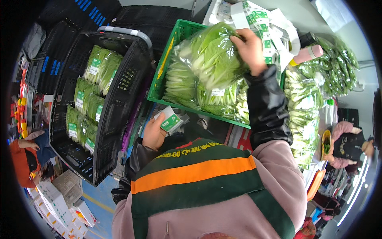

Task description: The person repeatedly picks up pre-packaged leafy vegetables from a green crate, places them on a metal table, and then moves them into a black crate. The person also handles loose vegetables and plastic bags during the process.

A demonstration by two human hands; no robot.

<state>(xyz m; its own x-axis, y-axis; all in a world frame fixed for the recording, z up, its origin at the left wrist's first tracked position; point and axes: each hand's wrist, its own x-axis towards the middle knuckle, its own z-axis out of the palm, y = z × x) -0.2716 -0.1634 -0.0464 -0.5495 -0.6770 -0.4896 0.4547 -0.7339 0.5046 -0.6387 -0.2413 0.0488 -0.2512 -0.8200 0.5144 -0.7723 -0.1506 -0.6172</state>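
Note:
My right hand [250,49] pinches the edge of a clear plastic bag of leafy greens [216,56], raised over a green plastic crate [203,113]. More bagged greens [182,85] lie in that crate, one with a white label [218,92]. Nearer my body, my left hand [153,133] grips green-and-white printed labels [170,121]. To the left stands a black plastic crate [107,125] with several bags of greens [83,98] inside, each bearing a green-and-white label. The lower part of the raised bag is slightly blurred.
Strips of labels [264,33] lie behind the green crate, beside a pink bottle [309,55]. Bagged greens [304,119] are piled at the right. Black crates [149,24] stand at the back. A person in orange [25,161] is at far left, another person [347,143] at far right.

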